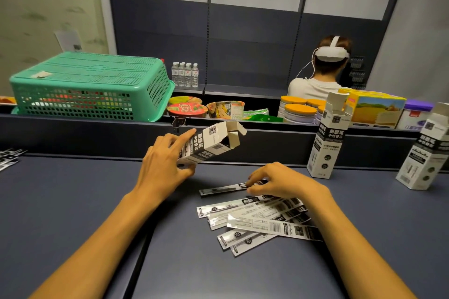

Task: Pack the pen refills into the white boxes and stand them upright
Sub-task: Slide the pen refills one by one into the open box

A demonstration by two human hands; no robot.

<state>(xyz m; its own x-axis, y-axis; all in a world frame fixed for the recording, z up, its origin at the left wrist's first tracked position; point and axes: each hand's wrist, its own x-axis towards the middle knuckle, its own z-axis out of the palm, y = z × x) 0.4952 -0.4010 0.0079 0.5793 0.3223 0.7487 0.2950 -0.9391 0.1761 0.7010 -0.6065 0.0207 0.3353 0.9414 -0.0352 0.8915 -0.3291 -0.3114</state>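
Holding open white box (209,144) tilted above the dark table (73,201), left hand (162,165) gripping its lower end.
Right hand (279,183) pinches one refill packet (223,189); loose refills (257,222) lie just near of it; two boxes (326,138) upright far right.

I count three white boxes (326,138): one in my left hand (162,165) and two standing on the table (73,201). About seven pen refills (257,221) lie by my right hand (277,182). Beyond sit four water bottles (185,75) and one green basket (90,85).
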